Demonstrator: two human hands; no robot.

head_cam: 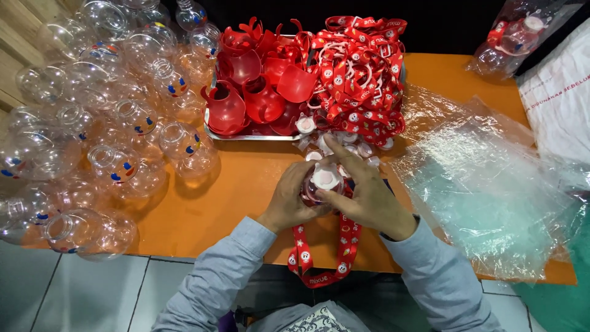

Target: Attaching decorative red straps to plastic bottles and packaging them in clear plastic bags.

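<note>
My left hand (290, 200) and my right hand (364, 195) together hold a small clear bottle with a red top and a white cap (324, 180) over the orange table (239, 184). The right fingers rest on the cap; the left hand wraps the bottle's side. A red printed strap (344, 252) hangs from the bottle down past the table's front edge. Several loose white caps (353, 147) lie just beyond my hands.
A metal tray (246, 136) holds red plastic lids (264, 86) and a heap of red straps (362, 74). Several clear round bottles (123, 110) crowd the left side. Clear plastic bags (491, 184) lie on the right; a bagged bottle (513, 40) lies far right.
</note>
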